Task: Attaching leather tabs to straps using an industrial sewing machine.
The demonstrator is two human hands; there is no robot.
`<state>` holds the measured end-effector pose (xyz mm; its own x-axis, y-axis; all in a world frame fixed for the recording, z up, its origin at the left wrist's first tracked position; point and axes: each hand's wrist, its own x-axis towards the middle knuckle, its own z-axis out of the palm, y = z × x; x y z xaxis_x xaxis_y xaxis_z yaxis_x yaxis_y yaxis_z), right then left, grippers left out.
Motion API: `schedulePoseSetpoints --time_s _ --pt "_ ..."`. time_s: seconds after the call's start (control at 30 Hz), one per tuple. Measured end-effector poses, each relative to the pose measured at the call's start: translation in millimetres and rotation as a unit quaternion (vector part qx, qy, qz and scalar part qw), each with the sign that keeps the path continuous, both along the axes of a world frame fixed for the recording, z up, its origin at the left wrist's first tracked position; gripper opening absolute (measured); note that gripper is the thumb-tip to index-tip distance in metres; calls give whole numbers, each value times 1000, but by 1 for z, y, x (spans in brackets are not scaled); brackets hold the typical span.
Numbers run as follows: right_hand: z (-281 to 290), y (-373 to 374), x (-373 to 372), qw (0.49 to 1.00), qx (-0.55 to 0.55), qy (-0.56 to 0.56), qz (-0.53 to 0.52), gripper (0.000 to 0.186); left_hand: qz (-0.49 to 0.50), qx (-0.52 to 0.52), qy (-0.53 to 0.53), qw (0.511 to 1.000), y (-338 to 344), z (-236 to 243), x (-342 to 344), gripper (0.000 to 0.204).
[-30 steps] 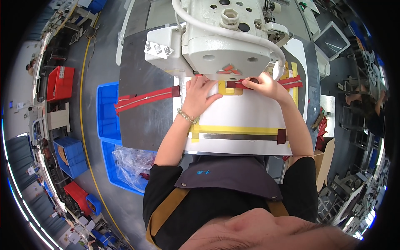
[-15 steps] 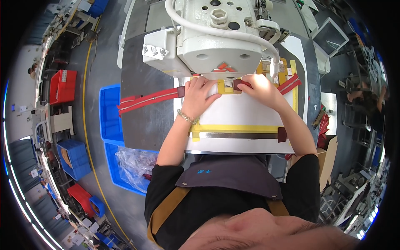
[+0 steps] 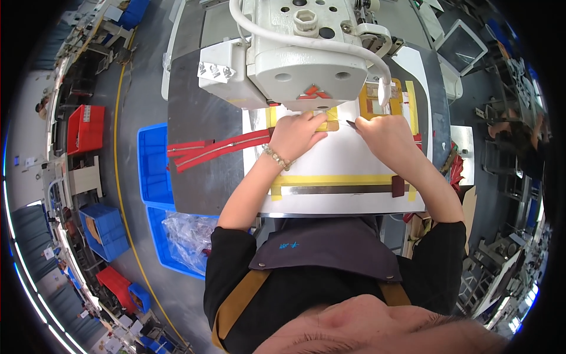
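A red zipper (image 3: 230, 143) with silver teeth runs in from the left, its dark end reaching under my left hand (image 3: 296, 138). That hand lies with fingers stretched over a yellow clamp plate (image 3: 333, 126) below the sewing machine head (image 3: 309, 74). To its right my right hand (image 3: 384, 137) is closed in a pinch on a small dark piece (image 3: 352, 124), whose kind I cannot make out. A thin light line runs from this piece toward the plate. Another red zipper end (image 3: 418, 140) shows beyond my right wrist.
Yellow tape (image 3: 342, 180) edges the white work sheet, with a dark red tab (image 3: 398, 186) at its near right. A yellow template (image 3: 380, 101) lies behind my right hand. Blue bins (image 3: 154, 200) stand left of the table; a cardboard box (image 3: 469, 206) is at the right.
My right hand has drawn back to the right from the plate, with the dark piece in its pinch. My left hand has slid right, and the left zipper has shifted right with it.
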<state>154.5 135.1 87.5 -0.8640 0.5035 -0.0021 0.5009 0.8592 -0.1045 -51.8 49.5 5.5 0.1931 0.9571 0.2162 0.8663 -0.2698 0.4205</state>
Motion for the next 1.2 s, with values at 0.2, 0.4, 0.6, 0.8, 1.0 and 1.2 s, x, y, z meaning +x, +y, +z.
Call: schedulePoseSetpoints --time_s 0.2,0.4,0.6,0.8,1.0,1.2 --pt "11 -2 -4 989 143 9 -36 5 65 32 0 997 3 -4 -1 28" --pt "24 -26 -26 980 100 168 48 14 57 -20 -26 998 -4 16 0 29" --pt "28 -56 -47 958 -112 250 80 13 85 -62 -90 990 -39 33 -19 45" --pt "8 -102 -61 821 -463 328 59 12 119 -144 -174 967 -72 58 -25 43" --pt "-3 -137 -71 575 -739 350 4 15 85 -184 -314 927 -96 68 -42 53" --pt "-51 -165 -79 570 -740 356 10 24 45 -248 -381 890 -110 58 -56 50"
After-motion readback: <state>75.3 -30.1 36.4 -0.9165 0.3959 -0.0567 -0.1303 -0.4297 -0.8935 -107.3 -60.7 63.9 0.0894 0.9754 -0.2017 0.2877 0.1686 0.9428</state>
